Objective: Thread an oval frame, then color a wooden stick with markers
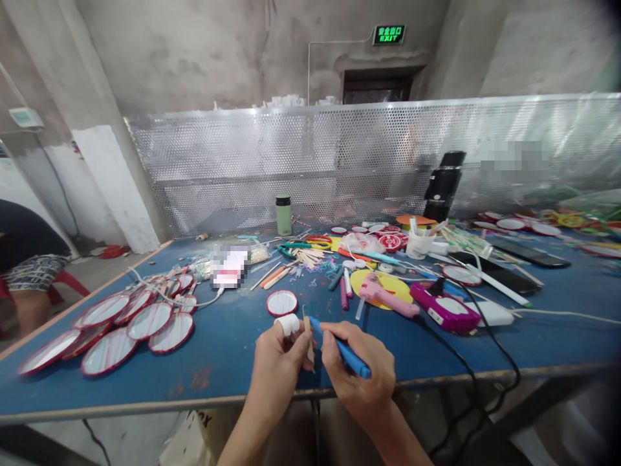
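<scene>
My left hand point(280, 362) is closed on a thin flat wooden stick point(307, 330), held upright between thumb and fingers. A white band point(288, 323) is wrapped round one of its fingers. My right hand point(361, 366) grips a thick blue marker point(353, 357), slanted with its tip toward the left. The tip is beside the stick; whether they touch I cannot tell. Just beyond my left hand lies a round white disc with a red rim point(282, 302).
Several red-rimmed discs point(150, 320) are piled at left, near a phone point(231, 266) on a cable. Right of my hands lie a pink glue gun point(385, 294) and a purple device point(444, 306) with black cords. A green bottle point(284, 217) and black flask point(442, 188) stand behind.
</scene>
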The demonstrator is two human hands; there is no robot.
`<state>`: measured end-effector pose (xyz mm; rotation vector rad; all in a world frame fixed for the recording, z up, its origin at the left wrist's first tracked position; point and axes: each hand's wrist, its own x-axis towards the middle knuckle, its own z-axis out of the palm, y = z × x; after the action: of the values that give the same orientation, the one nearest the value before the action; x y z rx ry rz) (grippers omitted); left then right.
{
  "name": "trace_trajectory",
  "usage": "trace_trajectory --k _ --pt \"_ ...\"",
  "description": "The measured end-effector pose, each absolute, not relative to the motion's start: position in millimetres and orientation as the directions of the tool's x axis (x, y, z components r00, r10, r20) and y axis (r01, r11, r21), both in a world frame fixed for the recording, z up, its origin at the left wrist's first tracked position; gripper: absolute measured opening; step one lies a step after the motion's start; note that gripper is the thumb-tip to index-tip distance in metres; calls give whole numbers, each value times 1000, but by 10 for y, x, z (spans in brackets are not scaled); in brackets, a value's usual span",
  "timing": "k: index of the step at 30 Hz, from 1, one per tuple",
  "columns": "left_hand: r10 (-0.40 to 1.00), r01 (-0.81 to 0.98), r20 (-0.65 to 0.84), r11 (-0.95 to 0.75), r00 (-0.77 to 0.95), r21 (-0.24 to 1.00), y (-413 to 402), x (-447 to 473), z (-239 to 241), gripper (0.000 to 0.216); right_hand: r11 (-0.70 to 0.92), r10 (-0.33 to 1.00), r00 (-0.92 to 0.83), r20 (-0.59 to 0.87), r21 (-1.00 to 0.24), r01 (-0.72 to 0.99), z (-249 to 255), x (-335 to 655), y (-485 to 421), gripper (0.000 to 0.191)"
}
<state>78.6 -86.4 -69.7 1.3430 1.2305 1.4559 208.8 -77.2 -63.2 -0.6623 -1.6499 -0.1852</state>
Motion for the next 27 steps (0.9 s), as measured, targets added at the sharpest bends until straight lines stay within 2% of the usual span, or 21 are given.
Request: trace_trajectory --k 9,15,27 --pt "968 46 213 -209 -134 977 -853 784 -712 24 811 339 -51 939 -265 522 -678 2105 -774 11" --pt "967 28 224 -222 -123 975 -872 788 -691 23 823 269 -44 962 -206 530 -647 2089 -775 9" --pt "966 41 232 -229 -116 973 -877 789 -683 22 833 284 -69 956 -210 511 -653 2089 -774 10"
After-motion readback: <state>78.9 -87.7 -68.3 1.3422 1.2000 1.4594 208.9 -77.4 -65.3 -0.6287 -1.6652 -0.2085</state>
